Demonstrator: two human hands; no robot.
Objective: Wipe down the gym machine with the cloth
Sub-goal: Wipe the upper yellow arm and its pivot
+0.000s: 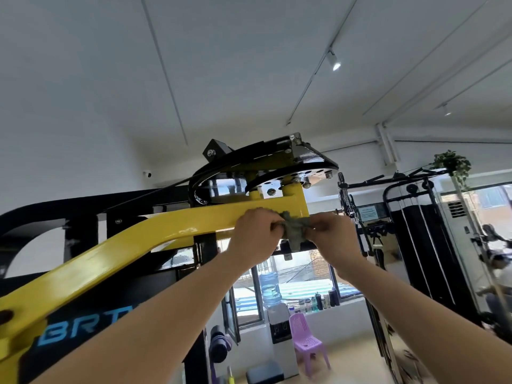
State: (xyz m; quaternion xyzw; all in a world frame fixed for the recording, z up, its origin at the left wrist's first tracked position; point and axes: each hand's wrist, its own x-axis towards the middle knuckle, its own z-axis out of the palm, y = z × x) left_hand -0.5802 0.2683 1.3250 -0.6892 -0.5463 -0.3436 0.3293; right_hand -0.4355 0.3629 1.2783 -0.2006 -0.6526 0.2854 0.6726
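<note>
Working up high right now: both hands are reaching overhead. The cloth (295, 231) is sitting bunched against the yellow arm (155, 239) of the machine (91, 309), right at the end where it's bolting up under the chrome plate (266, 187). So the cloth is on the machine, pressing against the front face of that arm, with a bit of it hanging below the lower edge.

Progress-wise I'm guessing this is somewhere in the middle. The wiping is only happening at the top joint, and nothing in view is telling me which parts are already clean. A shiny patch is showing partway down the arm, but that could be damp or just light bouncing, can't tell. What's looking left to me is the long run of the arm sloping down to the lower left, the black frame (83, 206) behind it, and the plate up top.

Grip: the left hand (255, 234) is curling its fingers into the left side of the cloth. The right hand (332, 239) is pinching the right side, thumb and fingers closing on the fabric. Both are clamping on the cloth, close together with only the wad between them. They're looking more like they're rebunching it than making a long stroke, but that's me guessing.
</note>
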